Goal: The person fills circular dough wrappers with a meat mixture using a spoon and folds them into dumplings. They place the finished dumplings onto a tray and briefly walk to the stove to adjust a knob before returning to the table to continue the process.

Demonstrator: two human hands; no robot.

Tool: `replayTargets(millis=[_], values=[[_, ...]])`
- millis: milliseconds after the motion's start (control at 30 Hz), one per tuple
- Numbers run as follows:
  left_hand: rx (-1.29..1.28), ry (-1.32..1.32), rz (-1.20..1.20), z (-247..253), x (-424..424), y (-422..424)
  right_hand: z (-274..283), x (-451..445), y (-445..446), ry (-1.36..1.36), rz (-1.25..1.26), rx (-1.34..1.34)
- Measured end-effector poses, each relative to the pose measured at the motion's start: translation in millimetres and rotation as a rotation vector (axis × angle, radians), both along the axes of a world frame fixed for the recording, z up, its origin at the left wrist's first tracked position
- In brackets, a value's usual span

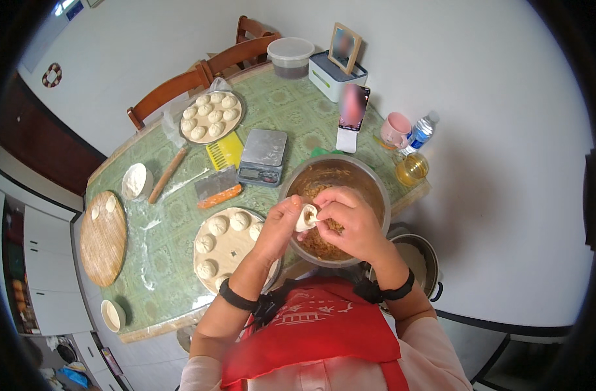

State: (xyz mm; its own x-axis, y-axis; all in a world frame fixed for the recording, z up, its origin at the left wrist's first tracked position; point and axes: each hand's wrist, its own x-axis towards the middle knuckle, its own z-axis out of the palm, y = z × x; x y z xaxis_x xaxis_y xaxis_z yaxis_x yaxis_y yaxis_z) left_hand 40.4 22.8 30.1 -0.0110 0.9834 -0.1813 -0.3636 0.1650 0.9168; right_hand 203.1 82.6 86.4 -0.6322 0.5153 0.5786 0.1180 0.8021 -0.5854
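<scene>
My left hand (pixel 278 222) cradles a partly gathered dough bun (pixel 306 218), whose top still gapes and shows some filling. The fingertips of my right hand (pixel 347 220) pinch the bun's edge from the right. Both hands are over a large steel bowl (pixel 383 195) of brownish filling (pixel 317 244). Left of the bowl, a round lined tray (pixel 229 269) bears several pleated buns (pixel 217 225), partly hidden by my left forearm. Farther back, a second round tray (pixel 243 115) holds more pleated buns (pixel 215 116).
A kitchen scale (pixel 264 151), a dough scraper (pixel 220 188), a yellow comb scraper (pixel 225 149), a rolling pin (pixel 167 176) and a flour bowl (pixel 137 182) lie leftward. A round wooden board (pixel 103 239) holds small dough pieces. Rightward stand a phone (pixel 354 107), pink mug (pixel 395 129), bottle (pixel 421 132) and glass cup (pixel 412 169).
</scene>
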Motion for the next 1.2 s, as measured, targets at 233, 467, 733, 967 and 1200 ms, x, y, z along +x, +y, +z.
replayTargets(millis=[233,467,733,967,1200], values=[[-0.010,-0.097,0.018,12,1,-1,-3,0,0,-0.029,0.043,0.072],[0.010,0.101,0.083,11,-1,-6,8,-3,-6,-0.075,0.021,0.047],[0.156,0.117,0.024,11,-3,-5,7,-2,-7,-0.082,0.003,-0.076],[0.063,0.006,0.112,13,-3,-7,19,-7,-2,-0.078,0.078,0.186],[0.156,0.194,-0.026,18,-17,-6,21,-6,-5,-0.144,0.126,-0.054]])
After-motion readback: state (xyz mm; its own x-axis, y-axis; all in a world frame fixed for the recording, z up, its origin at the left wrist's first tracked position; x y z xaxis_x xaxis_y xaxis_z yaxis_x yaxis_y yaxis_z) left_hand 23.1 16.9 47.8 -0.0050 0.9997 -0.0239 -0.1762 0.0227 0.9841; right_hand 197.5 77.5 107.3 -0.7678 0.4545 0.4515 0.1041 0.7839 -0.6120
